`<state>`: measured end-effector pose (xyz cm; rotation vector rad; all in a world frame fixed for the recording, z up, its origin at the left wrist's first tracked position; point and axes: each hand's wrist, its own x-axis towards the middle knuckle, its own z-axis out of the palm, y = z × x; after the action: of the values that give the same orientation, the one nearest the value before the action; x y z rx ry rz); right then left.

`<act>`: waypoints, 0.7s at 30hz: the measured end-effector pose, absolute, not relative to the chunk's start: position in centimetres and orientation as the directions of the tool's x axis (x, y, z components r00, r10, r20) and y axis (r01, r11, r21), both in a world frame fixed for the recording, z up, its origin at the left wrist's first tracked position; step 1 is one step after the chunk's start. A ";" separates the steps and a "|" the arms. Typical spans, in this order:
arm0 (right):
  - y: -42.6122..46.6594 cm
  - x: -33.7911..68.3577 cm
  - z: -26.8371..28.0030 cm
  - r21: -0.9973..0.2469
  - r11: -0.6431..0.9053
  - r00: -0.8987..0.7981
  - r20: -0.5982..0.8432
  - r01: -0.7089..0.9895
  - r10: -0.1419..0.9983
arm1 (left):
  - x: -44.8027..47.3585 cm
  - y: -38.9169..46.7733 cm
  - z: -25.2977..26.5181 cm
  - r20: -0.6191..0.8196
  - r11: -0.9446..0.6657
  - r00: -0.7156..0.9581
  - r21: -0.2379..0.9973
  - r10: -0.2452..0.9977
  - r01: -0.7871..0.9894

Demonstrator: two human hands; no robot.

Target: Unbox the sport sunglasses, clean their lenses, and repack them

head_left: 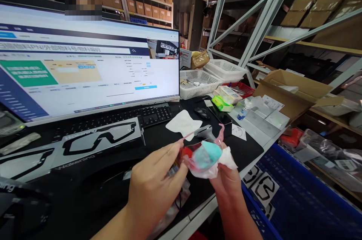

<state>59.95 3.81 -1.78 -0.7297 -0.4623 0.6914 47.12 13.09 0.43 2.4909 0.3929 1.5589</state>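
Observation:
In front of me I hold a shiny, see-through tinted lens, reddish-pink at its edges with a blue-green reflection in the middle. My left hand pinches its left end between thumb and fingers. From below right, my right hand grips the other side through a crumpled white cloth, which covers part of the fingers. Behind the lens, a grey handheld object is partly hidden. A white sheet rests on the black mat just beyond. Under my left hand is a clear plastic bag, mostly covered.
A monitor and keyboard stand at the back left. Boxes printed with glasses frames lie on the left. A mouse, white baskets and a cardboard box are beyond. A blue crate sits lower right.

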 end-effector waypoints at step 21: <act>6.6 57.6 -1.3 -0.752 0.480 0.607 0.135 -0.451 0.783 | 46.1 14.2 1.0 0.851 -0.939 0.398 0.292 0.342 0.182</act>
<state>57.59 6.59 -1.25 -0.7375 -0.5070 0.7929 46.06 14.16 1.04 2.4961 0.4710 1.5753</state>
